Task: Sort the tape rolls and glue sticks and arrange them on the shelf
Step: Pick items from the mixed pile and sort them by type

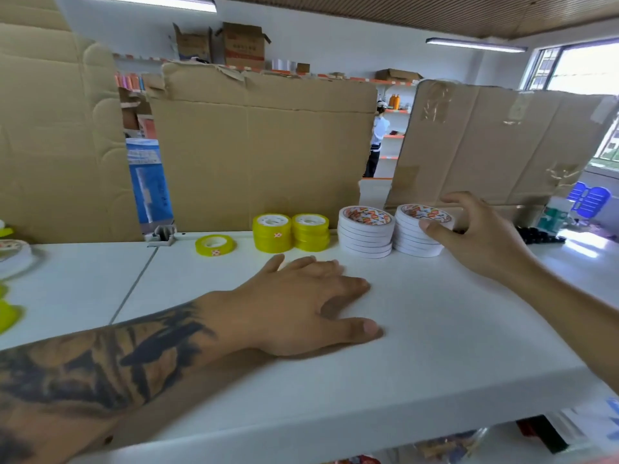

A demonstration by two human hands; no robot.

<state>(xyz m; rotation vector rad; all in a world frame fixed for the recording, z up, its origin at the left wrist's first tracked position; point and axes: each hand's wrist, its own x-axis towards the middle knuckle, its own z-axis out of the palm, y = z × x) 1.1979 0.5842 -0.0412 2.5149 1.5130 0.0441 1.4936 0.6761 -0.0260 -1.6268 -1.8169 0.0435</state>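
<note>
On the white shelf two stacks of white tape rolls stand side by side at the back, the left stack and the right stack. My right hand curls round the right stack, thumb on its front, fingers behind it. To the left stand two stacks of yellow tape rolls, and a single yellow roll lies flat beside them. My left hand rests flat on the shelf in front of the stacks, holding nothing. No glue sticks are in view.
Cardboard sheets stand along the back of the shelf. A blue box shows in a gap between them. More tape rolls lie at the far left edge. A person stands at shelves in the distance.
</note>
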